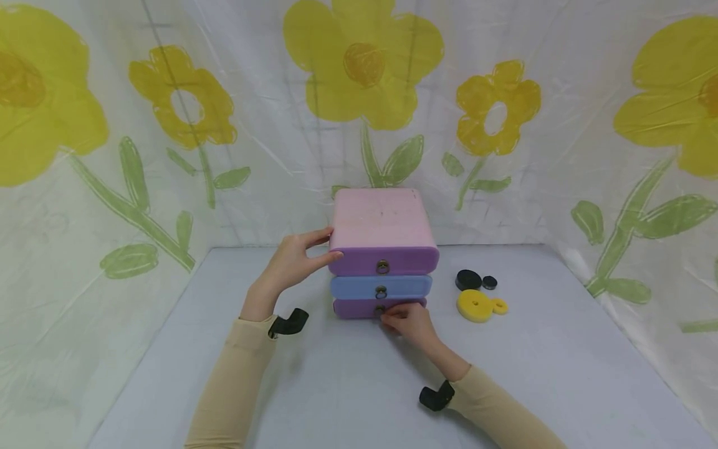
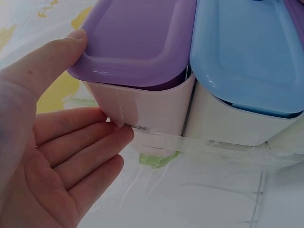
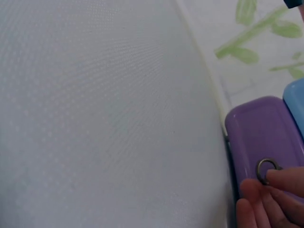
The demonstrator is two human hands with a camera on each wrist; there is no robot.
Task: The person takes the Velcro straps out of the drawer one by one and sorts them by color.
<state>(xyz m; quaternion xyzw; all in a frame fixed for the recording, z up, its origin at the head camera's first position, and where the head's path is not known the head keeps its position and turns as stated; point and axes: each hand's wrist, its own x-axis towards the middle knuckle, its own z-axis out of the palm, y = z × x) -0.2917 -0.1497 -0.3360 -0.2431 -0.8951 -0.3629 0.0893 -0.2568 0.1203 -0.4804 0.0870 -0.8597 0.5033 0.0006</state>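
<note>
A small three-drawer cabinet [image 1: 381,218] with a pink top stands at the back of the table. Its fronts are a purple top drawer [image 1: 356,262], a blue middle drawer [image 1: 356,287] and a purple bottom drawer [image 1: 353,309], each with a ring pull. My left hand [image 1: 286,265] rests against the cabinet's upper left side. Its thumb touches the edge of the top drawer front, and the extended fingers touch the pink side wall [image 2: 114,102]. Down at the bottom drawer, my right hand [image 1: 412,324] pinches the metal ring pull [image 3: 258,170] between thumb and fingers.
Right of the cabinet lie two black discs, a larger one [image 1: 468,280] and a smaller one [image 1: 490,282]. In front of them are a big yellow disc [image 1: 474,305] and a small yellow ring [image 1: 500,305]. A flower-printed curtain [image 1: 269,156] hangs behind the table [image 1: 336,386].
</note>
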